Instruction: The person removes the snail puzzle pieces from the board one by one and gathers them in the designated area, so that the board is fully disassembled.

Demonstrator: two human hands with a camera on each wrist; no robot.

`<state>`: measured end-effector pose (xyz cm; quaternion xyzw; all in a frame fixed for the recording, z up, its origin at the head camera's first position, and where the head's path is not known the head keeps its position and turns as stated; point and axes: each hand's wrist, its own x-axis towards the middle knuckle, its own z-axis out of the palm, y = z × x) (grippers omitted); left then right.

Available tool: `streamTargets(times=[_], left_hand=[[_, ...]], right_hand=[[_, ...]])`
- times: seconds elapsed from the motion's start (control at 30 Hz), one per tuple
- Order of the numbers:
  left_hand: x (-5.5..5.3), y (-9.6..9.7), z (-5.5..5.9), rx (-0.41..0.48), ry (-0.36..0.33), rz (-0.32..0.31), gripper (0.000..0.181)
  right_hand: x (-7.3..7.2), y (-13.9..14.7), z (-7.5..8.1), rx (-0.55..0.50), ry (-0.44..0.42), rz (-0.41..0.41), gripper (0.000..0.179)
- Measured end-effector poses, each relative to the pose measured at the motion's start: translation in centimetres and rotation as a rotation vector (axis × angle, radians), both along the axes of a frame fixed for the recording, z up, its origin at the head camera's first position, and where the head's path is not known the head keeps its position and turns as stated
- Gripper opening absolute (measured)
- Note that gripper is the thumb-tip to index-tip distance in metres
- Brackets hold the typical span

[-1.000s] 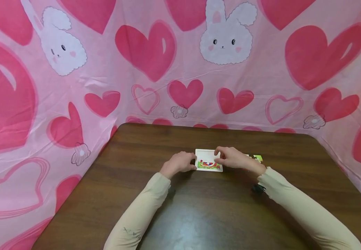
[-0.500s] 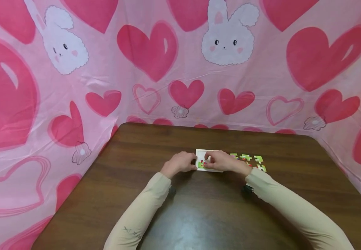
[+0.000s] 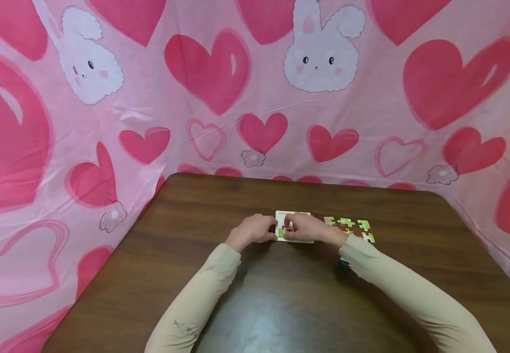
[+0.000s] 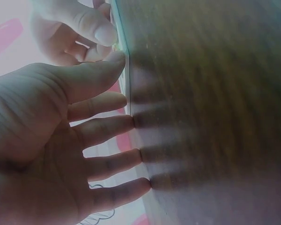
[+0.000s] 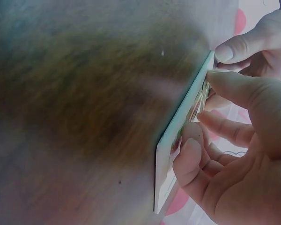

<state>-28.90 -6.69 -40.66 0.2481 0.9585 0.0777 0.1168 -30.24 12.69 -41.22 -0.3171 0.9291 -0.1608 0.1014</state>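
Note:
A white puzzle tray (image 3: 281, 215) lies flat on the table with colourful pieces along its near side. My left hand (image 3: 254, 229) is at the tray's left edge; in the left wrist view, its thumb touches the rim and its fingers stretch out, spread apart. Over the tray, my right hand (image 3: 305, 228) pinches a puzzle piece (image 5: 202, 99) between thumb and index finger, low at the tray's left part. The other right fingers curl close to the tray's surface. In the head view the right hand hides most of the tray's near half.
Several loose green and multicoloured puzzle pieces (image 3: 346, 222) lie on the brown wooden table (image 3: 272, 294) right of the tray. A pink cloth (image 3: 211, 98) with hearts and rabbits hangs behind and beside the table.
My right hand has moved left over the tray, from its right side to its left part, uncovering loose pieces on the table. My left hand has stayed at the tray's left edge.

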Motion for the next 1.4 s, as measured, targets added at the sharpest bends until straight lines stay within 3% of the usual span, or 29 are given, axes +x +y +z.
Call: streamTargets(times=[0.23, 0.43, 0.73, 1.0, 1.13, 1.4], left_hand=[[0.0, -0.1, 0.0, 0.012, -0.010, 0.010, 0.034], [0.0, 0.0, 0.0, 0.010, -0.007, 0.010, 0.039], [0.1, 0.1, 0.1, 0.000, -0.007, 0.011, 0.040], [0.2, 0.1, 0.1, -0.012, 0.002, 0.006, 0.040], [0.4, 0.1, 0.1, -0.030, 0.005, 0.001, 0.043], [0.4, 0.1, 0.1, -0.035, 0.000, 0.014, 0.049]], right_hand=[[0.0, -0.1, 0.0, -0.046, -0.041, -0.003, 0.025], [0.0, -0.2, 0.0, -0.063, -0.008, -0.001, 0.025], [-0.2, 0.0, -0.4, -0.139, -0.041, -0.077, 0.013], [0.1, 1.0, -0.2, -0.241, -0.051, -0.120, 0.015], [0.5, 2.3, 0.2, -0.281, -0.082, -0.124, 0.012], [1.0, 5.6, 0.9, -0.354, -0.229, -0.154, 0.011]])
